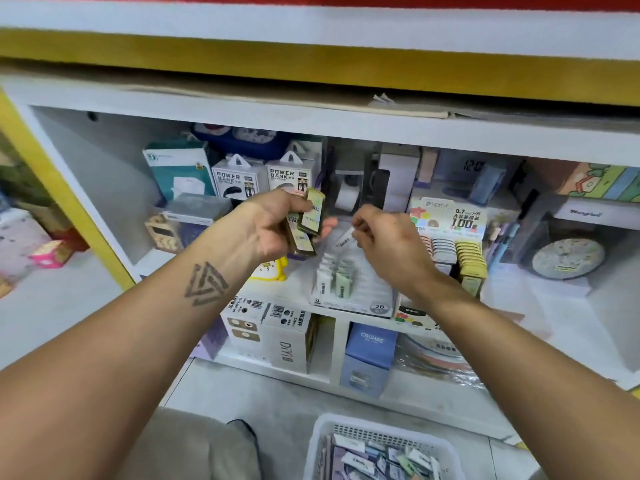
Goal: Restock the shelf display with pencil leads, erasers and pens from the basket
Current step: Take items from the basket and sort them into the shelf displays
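My left hand [277, 226] grips a small stack of olive-yellow pencil lead cases [310, 221] in front of the shelf. My right hand [384, 240] pinches one white lead case [344, 239] just above the white display tray [377, 292] that holds white and pale green cases. To its right stands a second display [460, 258] with rows of grey and yellow lead cases under a "0.7 HB 100" header card. The white basket [318, 441] sits on the floor at the bottom, holding several more packs.
Power bank boxes [235, 178] and a teal box stand at the back of the shelf. A round clock [568, 258] is at the right. Below the shelf are white boxes [277, 334], a blue box [370, 355] and bagged goods. My knee shows at bottom left.
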